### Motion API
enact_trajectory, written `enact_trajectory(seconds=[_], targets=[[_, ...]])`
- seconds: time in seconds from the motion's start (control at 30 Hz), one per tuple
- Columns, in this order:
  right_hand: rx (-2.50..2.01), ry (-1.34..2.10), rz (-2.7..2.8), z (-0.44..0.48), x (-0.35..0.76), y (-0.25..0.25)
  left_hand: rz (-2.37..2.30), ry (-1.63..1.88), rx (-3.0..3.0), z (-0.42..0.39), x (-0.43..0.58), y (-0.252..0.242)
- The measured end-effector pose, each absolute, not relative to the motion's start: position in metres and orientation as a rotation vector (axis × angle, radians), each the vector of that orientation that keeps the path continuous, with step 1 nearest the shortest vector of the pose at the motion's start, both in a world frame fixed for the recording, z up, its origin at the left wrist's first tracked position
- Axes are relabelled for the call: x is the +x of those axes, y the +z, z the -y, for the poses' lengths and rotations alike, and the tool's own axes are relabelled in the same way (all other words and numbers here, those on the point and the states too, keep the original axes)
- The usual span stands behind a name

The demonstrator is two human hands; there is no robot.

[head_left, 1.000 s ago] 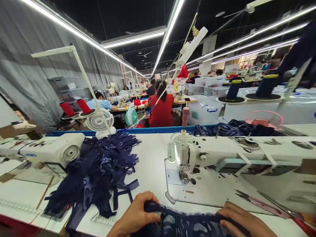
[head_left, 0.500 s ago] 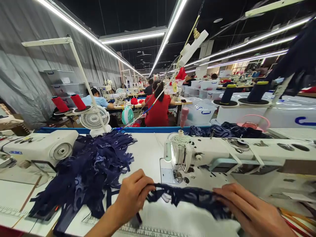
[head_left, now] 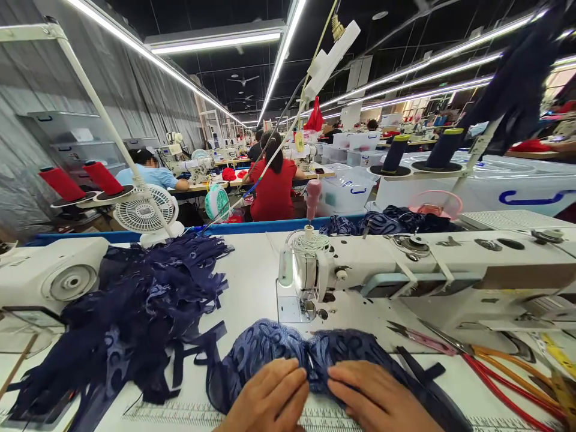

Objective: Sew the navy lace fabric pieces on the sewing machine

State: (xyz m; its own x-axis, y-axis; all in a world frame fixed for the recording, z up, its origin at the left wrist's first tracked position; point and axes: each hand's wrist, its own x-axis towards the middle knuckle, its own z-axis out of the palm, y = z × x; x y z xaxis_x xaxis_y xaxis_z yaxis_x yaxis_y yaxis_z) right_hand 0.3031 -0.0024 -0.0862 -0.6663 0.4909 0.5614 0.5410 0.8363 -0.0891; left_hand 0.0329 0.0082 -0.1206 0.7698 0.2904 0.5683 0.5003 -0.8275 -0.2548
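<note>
We press our left hand [head_left: 270, 397] and right hand [head_left: 375, 401] flat on the lace piece [head_left: 270, 343], not yet under the needle [head_left: 308, 307] at 12 o'clock.

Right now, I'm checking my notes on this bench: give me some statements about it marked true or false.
The left hand and right hand both rest on the navy lace piece. True.
The lace piece sits under the needle of the sewing machine. False: it lies on the table in front of it.
A pile of navy fabric lies left of the hands. True.
The thread cones beside the fan are green. False: they are red.
</note>
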Motion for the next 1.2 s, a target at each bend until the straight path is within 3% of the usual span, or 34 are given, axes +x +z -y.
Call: enact_trajectory(seconds=[0.23,0.47,0.63,0.9,1.2], targets=[[-0.841,-0.216,2.536,-0.014,0.307,-0.118,0.783,-0.687,-2.393,-0.021,0.041,-0.16],[-1.01,0.208,2.371,-0.034,0.292,-0.095,0.715,-0.765,-2.407,-0.015,0.055,-0.154],[-1.225,0.498,2.35,-0.062,0.268,-0.104,0.672,-0.889,-2.284,-0.014,0.075,-0.175],[-1.204,0.752,2.328,-0.067,0.269,-0.104,0.778,-1.182,-2.139,-0.013,0.095,-0.185],[-1.216,0.791,2.155,-0.071,0.256,-0.122,0.857,-1.06,-2.082,-0.007,0.1,-0.211]])
